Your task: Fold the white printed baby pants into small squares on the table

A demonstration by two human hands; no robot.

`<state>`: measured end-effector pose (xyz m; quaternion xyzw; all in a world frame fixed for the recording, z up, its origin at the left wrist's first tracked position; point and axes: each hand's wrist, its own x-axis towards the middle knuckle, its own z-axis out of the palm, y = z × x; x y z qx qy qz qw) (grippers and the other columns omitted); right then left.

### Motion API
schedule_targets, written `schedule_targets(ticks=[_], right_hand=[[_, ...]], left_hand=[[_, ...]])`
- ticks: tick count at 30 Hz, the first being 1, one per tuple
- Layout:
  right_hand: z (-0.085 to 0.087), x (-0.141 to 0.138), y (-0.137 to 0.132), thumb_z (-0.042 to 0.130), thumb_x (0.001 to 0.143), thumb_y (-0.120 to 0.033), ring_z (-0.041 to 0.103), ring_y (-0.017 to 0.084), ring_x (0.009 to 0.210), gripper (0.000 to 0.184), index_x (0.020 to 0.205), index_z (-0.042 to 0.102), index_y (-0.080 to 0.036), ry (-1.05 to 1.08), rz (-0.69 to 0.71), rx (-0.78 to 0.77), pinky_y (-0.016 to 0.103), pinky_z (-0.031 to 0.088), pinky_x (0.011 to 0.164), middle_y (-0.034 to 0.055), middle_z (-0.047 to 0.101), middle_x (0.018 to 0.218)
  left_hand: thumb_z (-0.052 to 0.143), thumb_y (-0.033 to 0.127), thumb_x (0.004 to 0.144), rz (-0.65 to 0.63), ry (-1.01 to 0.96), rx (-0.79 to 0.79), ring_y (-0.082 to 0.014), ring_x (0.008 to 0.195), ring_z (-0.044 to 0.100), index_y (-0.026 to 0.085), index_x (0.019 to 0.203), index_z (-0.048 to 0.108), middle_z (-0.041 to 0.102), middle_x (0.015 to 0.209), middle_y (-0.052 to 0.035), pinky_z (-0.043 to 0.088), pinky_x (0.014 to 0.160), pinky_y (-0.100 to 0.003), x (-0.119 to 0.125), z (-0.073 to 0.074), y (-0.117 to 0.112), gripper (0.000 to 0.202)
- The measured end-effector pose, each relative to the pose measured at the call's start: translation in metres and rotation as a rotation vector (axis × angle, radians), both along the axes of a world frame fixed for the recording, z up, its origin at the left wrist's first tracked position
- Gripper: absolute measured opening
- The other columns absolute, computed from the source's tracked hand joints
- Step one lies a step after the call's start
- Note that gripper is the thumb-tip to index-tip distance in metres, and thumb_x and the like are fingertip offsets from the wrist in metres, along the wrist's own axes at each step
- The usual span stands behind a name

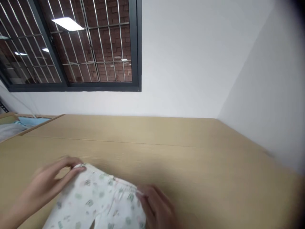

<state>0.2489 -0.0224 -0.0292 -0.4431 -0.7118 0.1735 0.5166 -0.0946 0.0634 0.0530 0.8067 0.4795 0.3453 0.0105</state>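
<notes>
A pair of white pants [95, 194] with a small green and grey print is stretched between my hands at the lower left of the view. Its gathered waistband faces away from me, and a gap between the legs shows at the bottom edge. My left hand [53, 178] pinches the left corner of the waistband between thumb and fingers. At the opposite corner my right hand [156, 205], slightly blurred, is closed on the fabric. The lower legs of the pants run out of view.
Beneath lies a wide wooden tabletop [202, 171] with a seam across it. A wooden-edged bin [57, 117] with blue and whitish material adjoins at the far left. White walls [178, 63] bound the back and right; a barred window [137, 47] is at the upper left.
</notes>
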Motion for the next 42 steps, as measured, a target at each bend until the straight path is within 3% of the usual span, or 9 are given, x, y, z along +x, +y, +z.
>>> schedule_targets(ticks=[3, 6, 9, 12, 18, 24, 31, 42], right_hand=[[0.01, 0.032, 0.036, 0.043, 0.104, -0.028, 0.066, 0.018, 0.086, 0.021, 0.103, 0.064, -0.025, -0.097, -0.032, -0.066, 0.029, 0.054, 0.079, 0.0034, 0.069, 0.092], [-0.001, 0.054, 0.075, 0.039, 0.104, -0.027, 0.066, 0.021, 0.097, 0.027, 0.107, 0.066, -0.021, -0.194, -0.081, -0.192, 0.034, 0.052, 0.088, 0.0075, 0.072, 0.103], [-0.022, 0.069, 0.113, 0.041, 0.101, -0.021, 0.065, 0.024, 0.102, 0.027, 0.107, 0.067, -0.018, -0.31, -0.084, -0.256, 0.038, 0.049, 0.093, 0.0101, 0.072, 0.107], [-0.039, 0.077, 0.152, 0.04, 0.099, -0.015, 0.063, 0.024, 0.103, 0.028, 0.104, 0.067, -0.017, -0.404, -0.079, -0.198, 0.036, 0.048, 0.093, 0.0112, 0.07, 0.106], [-0.049, 0.08, 0.227, 0.043, 0.097, -0.009, 0.06, 0.023, 0.105, 0.027, 0.103, 0.068, -0.018, -0.525, -0.192, -0.088, 0.033, 0.046, 0.093, 0.0099, 0.067, 0.105], [-0.044, 0.084, 0.274, 0.049, 0.096, -0.009, 0.062, 0.024, 0.1, 0.023, 0.099, 0.07, -0.018, -0.579, -0.219, -0.064, 0.034, 0.045, 0.091, 0.0097, 0.069, 0.102], [-0.045, 0.089, 0.293, 0.052, 0.097, -0.012, 0.063, 0.021, 0.102, 0.02, 0.104, 0.07, -0.018, -0.587, -0.181, -0.044, 0.032, 0.045, 0.094, 0.0083, 0.071, 0.105], [-0.047, 0.089, 0.291, 0.049, 0.1, -0.016, 0.062, 0.021, 0.101, 0.023, 0.106, 0.071, -0.017, -0.625, -0.175, -0.04, 0.031, 0.045, 0.093, 0.0086, 0.071, 0.103]], left_hand=[[0.051, 0.052, 0.096, -0.085, 0.031, -0.195, -0.0195, 0.083, 0.065, 0.026, 0.094, 0.063, 0.068, 0.088, -0.0004, 0.051, 0.075, -0.031, 0.034, -0.024, 0.049, 0.029], [0.042, 0.045, 0.099, -0.154, 0.053, -0.355, -0.02, 0.086, 0.063, 0.024, 0.092, 0.058, 0.066, 0.09, -0.0017, 0.048, 0.077, -0.032, 0.064, -0.057, 0.086, 0.028], [0.042, 0.041, 0.097, -0.199, 0.038, -0.367, -0.0215, 0.086, 0.062, 0.023, 0.087, 0.055, 0.065, 0.089, -0.003, 0.047, 0.078, -0.034, 0.082, -0.086, 0.114, 0.024], [0.043, 0.038, 0.096, -0.18, 0.007, -0.306, -0.0234, 0.089, 0.061, 0.023, 0.087, 0.055, 0.065, 0.09, -0.005, 0.046, 0.081, -0.038, 0.093, -0.107, 0.141, 0.021], [0.047, 0.032, 0.093, -0.163, -0.043, -0.17, -0.0234, 0.092, 0.061, 0.023, 0.096, 0.059, 0.067, 0.095, -0.0062, 0.046, 0.088, -0.04, 0.104, -0.131, 0.201, 0.015], [0.052, 0.04, 0.098, -0.116, -0.133, -0.11, -0.0207, 0.096, 0.062, 0.018, 0.098, 0.064, 0.067, 0.098, -0.0047, 0.048, 0.092, -0.042, 0.104, -0.146, 0.251, 0.025], [0.055, 0.046, 0.098, -0.068, -0.191, -0.147, -0.02, 0.098, 0.063, 0.017, 0.099, 0.065, 0.067, 0.099, -0.0041, 0.049, 0.095, -0.044, 0.1, -0.164, 0.27, 0.03], [0.046, 0.043, 0.093, -0.053, -0.222, -0.231, -0.0266, 0.106, 0.063, 0.023, 0.099, 0.07, 0.072, 0.106, -0.0077, 0.046, 0.1, -0.044, 0.095, -0.164, 0.268, 0.032]])
